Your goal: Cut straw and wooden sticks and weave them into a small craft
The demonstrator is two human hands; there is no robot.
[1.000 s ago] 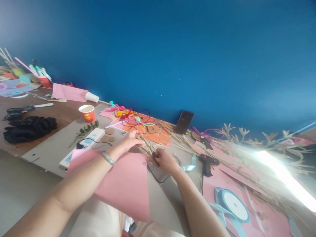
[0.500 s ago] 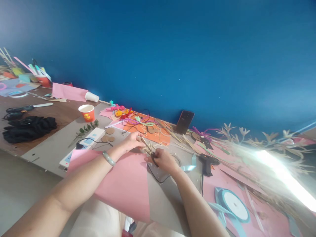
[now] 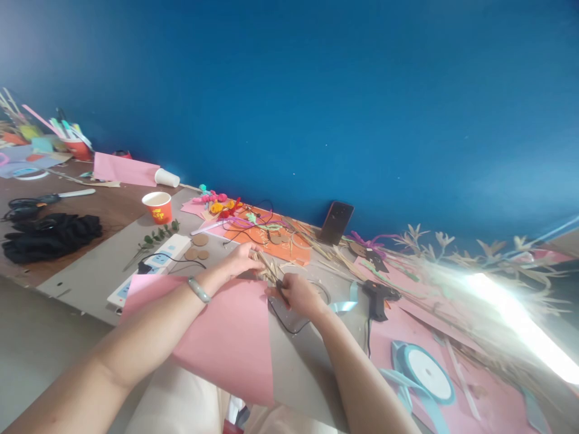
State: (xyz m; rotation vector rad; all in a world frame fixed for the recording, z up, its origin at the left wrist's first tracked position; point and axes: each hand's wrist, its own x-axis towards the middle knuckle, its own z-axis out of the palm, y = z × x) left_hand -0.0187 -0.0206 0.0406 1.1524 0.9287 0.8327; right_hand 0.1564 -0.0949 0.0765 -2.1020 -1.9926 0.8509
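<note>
My right hand (image 3: 299,295) is closed around the dark handles of a pair of scissors (image 3: 280,284). The blades point up and away toward my other hand and are partly lost among pale scraps. My left hand (image 3: 243,259), with a bracelet at its wrist, pinches a thin straw-coloured stalk (image 3: 266,261) just beyond the scissors. Short cut pieces of stalk (image 3: 286,265) lie around and under the fingertips. A sheet of pink paper (image 3: 226,337) spreads beneath my left forearm and hangs over the table's near edge.
A white power strip (image 3: 172,248), round brown discs (image 3: 199,240) and a red paper cup (image 3: 159,208) are to the left. Rightward lie a black glue gun (image 3: 377,298), a blue ribbon spool (image 3: 429,374) and dried stems. A phone (image 3: 337,223) leans against the blue wall (image 3: 289,108).
The view has shifted slightly. My right hand's fingers are drawn in more around the scissors handles. My left hand stays nearly where it was, pinching the stalk.
</note>
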